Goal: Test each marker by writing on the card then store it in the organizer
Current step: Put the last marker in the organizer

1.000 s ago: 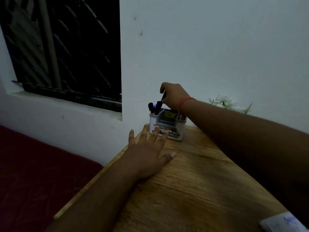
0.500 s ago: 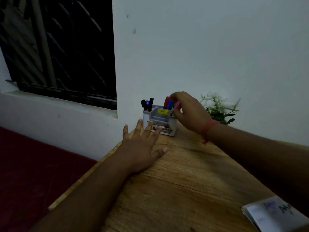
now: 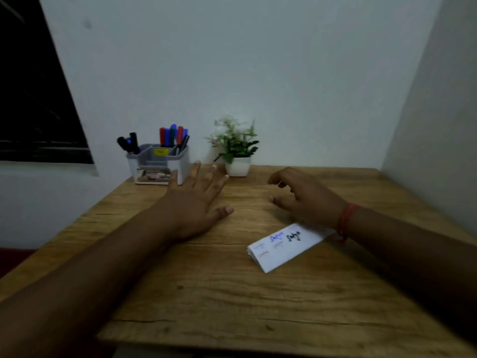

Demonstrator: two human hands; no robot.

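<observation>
The organizer [image 3: 158,161] holds upright markers [image 3: 172,135]. The left hand [image 3: 192,202] lies flat on the worktop [image 3: 206,293], fingers spread; the right hand [image 3: 307,200] hovers, loosely curled, empty

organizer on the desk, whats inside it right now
The organizer holds dark markers on its left and red and blue markers at the back. Their lower ends are hidden by its walls.

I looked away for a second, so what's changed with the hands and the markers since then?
The right hand let go of the marker it was putting into the organizer and drew back toward the card, holding nothing. The left hand stayed flat on the table; the organizer stayed put.
</observation>
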